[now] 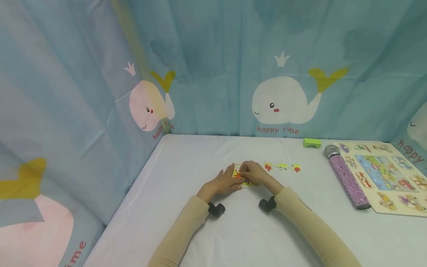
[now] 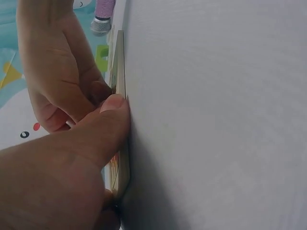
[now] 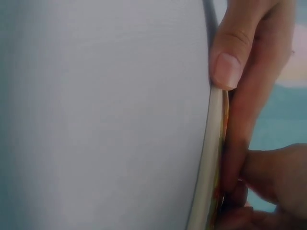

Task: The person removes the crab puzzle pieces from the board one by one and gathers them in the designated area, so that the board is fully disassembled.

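1 bench under white cloth (image 1: 160, 185) carries a large cream rectangular board printed with colourful pictures (image 1: 373, 191). Along that large board's left edge lies a glittery purple microphone with a silver mesh head (image 1: 348, 178), perhaps set aside for working room. Well left of the large board, the left hand (image 1: 223, 183) has its fingers straight and spread, seemingly steadying a small, flat, yellow-edged jigsaw board (image 1: 248, 184); the right hand (image 1: 256, 172) bends its fingers together over it, but I cannot tell whether they clamp anything. Just left of the large board's far corner sits a green arched block (image 1: 311, 141). 3 small multicoloured jigsaw pieces (image 1: 282, 167) form a row left of it, likely for easy reach.
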Tool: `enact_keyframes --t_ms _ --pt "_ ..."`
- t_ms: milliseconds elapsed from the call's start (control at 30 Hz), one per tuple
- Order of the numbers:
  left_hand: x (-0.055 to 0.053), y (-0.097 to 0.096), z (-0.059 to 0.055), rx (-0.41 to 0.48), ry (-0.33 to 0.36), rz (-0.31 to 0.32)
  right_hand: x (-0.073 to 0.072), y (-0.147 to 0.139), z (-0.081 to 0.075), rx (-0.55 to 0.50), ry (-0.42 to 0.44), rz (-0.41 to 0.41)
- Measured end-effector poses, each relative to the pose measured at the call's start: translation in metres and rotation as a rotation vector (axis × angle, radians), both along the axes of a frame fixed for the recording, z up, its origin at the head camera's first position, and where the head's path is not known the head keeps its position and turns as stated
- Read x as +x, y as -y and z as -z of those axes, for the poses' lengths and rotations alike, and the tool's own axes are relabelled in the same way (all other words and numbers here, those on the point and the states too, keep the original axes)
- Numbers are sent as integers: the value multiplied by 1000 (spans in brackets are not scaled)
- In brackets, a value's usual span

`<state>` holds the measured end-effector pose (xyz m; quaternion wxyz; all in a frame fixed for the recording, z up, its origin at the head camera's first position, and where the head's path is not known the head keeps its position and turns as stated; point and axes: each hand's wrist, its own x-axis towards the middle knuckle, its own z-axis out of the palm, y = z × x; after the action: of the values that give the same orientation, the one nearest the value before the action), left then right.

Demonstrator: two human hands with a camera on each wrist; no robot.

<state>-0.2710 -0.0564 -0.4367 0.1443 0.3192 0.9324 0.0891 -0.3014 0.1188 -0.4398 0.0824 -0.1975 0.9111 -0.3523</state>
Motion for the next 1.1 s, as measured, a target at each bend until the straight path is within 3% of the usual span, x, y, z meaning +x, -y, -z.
enact_keyframes --t_ms 367,600,800,1100 --pt "1 -1 2 -8 -8 14 1 1 3 37 -22 19" --pt "-1 0 3 2 -3 11 1 0 3 -64 9 59" --pt "-2 1 3 17 0 2 -3 -4 5 -116 -35 89" --pt "-2 0 3 -17 -23 17 2 -31 -12 -180 -36 131"
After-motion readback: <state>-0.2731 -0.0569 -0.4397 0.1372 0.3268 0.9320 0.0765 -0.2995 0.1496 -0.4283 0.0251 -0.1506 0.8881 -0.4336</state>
